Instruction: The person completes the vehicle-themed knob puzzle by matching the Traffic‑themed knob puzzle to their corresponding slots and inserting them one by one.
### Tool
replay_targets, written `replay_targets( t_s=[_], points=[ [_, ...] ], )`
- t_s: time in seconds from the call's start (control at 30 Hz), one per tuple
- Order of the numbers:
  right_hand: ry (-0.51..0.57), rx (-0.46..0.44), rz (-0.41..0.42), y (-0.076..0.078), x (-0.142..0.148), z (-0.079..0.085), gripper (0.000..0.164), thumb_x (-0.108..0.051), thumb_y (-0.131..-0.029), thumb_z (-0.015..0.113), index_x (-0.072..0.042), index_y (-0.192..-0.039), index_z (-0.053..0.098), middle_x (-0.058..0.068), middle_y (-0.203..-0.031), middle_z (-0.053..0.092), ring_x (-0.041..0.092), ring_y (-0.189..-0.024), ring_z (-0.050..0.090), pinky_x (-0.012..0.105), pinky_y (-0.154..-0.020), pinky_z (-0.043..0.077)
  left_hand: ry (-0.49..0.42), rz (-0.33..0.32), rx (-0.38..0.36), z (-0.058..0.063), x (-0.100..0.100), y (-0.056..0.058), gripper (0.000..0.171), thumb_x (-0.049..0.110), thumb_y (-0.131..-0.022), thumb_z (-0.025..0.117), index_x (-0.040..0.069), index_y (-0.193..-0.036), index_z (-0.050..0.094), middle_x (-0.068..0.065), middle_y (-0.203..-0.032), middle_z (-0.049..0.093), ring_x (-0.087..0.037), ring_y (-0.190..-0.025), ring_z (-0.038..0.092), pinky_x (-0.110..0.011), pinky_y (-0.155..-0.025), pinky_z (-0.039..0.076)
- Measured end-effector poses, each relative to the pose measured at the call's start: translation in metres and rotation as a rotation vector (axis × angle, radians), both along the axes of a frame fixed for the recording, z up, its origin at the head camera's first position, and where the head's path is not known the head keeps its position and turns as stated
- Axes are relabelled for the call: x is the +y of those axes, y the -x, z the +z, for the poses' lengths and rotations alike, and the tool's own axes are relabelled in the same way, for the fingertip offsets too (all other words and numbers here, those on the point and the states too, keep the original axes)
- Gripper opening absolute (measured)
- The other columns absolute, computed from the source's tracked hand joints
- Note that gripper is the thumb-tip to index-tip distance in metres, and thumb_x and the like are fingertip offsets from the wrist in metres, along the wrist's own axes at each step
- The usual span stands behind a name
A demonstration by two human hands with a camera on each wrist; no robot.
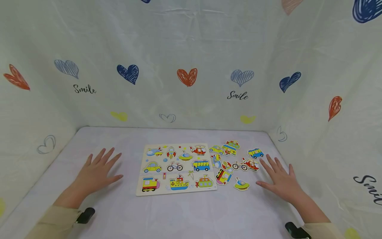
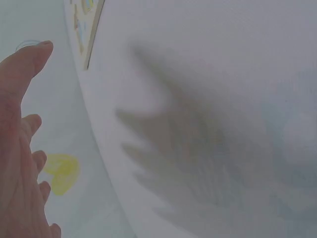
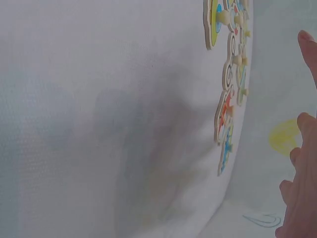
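A puzzle board (image 1: 162, 181) printed with vehicles lies flat mid-table. To its right is a loose group of knobbed puzzle pieces, among them a blue bus piece (image 1: 255, 153), a helicopter piece (image 1: 251, 164), a bicycle piece (image 1: 240, 166), a train piece (image 1: 223, 177) and a flying saucer piece (image 1: 241, 184). My left hand (image 1: 96, 174) hovers left of the board with fingers spread, holding nothing. Fingers spread too, my right hand (image 1: 281, 182) is just right of the pieces, nearest the bus piece, and holds nothing. Wooden knobs (image 3: 225, 18) stand up from the pieces in the right wrist view.
A white cloth (image 1: 179, 219) covers the table. Light curtains (image 1: 158, 96) printed with hearts rise at the back and both sides. Each wrist wears a dark camera, one near the left sleeve (image 1: 56, 220). The hands cast soft shadows on the cloth.
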State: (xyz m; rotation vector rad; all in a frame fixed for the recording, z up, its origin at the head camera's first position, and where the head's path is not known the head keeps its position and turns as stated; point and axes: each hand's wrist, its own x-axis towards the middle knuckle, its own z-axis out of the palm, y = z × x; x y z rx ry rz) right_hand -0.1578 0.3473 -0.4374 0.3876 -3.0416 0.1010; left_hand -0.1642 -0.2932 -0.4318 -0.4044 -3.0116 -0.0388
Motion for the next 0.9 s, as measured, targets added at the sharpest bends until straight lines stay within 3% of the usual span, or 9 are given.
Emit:
replay_targets(
  t_s=[0.2, 0.37, 0.63, 0.9],
  points=[
    [0.034, -0.026, 0.012, 0.004, -0.005, 0.000, 0.092, -0.062, -0.085, 0.061, -0.016, -0.156, 0.023, 0.017, -0.161, 0.011, 0.045, -0.144, 0.007, 0.076, -0.103, -0.007, -0.003, 0.017, -0.015, 0.002, 0.016, 0.008, 0.084, 0.051, -0.082, 0.070, 0.005, -0.146, 0.040, -0.026, -0.154, 0.025, -0.049, -0.141, 0.014, -0.071, -0.109, 0.005],
    [0.141, -0.082, 0.031, 0.011, -0.013, 0.002, 0.089, -0.059, -0.086, 0.063, -0.016, -0.154, 0.027, 0.018, -0.161, 0.014, 0.045, -0.145, 0.007, 0.073, -0.104, -0.012, -0.012, 0.032, -0.041, -0.001, 0.027, 0.015, 0.084, 0.051, -0.083, 0.069, 0.004, -0.147, 0.040, -0.028, -0.153, 0.026, -0.050, -0.140, 0.017, -0.070, -0.109, 0.009],
    [0.240, -0.163, 0.046, 0.020, -0.037, 0.011, 0.087, -0.052, -0.084, 0.068, -0.012, -0.152, 0.032, 0.021, -0.158, 0.020, 0.047, -0.143, 0.013, 0.074, -0.105, -0.004, -0.073, 0.047, -0.125, -0.011, 0.036, 0.031, 0.083, 0.051, -0.087, 0.065, 0.003, -0.148, 0.036, -0.030, -0.150, 0.030, -0.052, -0.137, 0.023, -0.068, -0.109, 0.017],
    [0.334, -0.198, 0.089, 0.033, -0.058, 0.007, 0.091, -0.051, -0.079, 0.076, -0.009, -0.150, 0.037, 0.020, -0.155, 0.029, 0.044, -0.141, 0.023, 0.073, -0.106, 0.006, -0.265, 0.054, -0.262, -0.017, 0.044, 0.049, 0.085, 0.045, -0.088, 0.067, -0.001, -0.149, 0.031, -0.032, -0.147, 0.034, -0.052, -0.132, 0.032, -0.066, -0.103, 0.031]
  ],
)
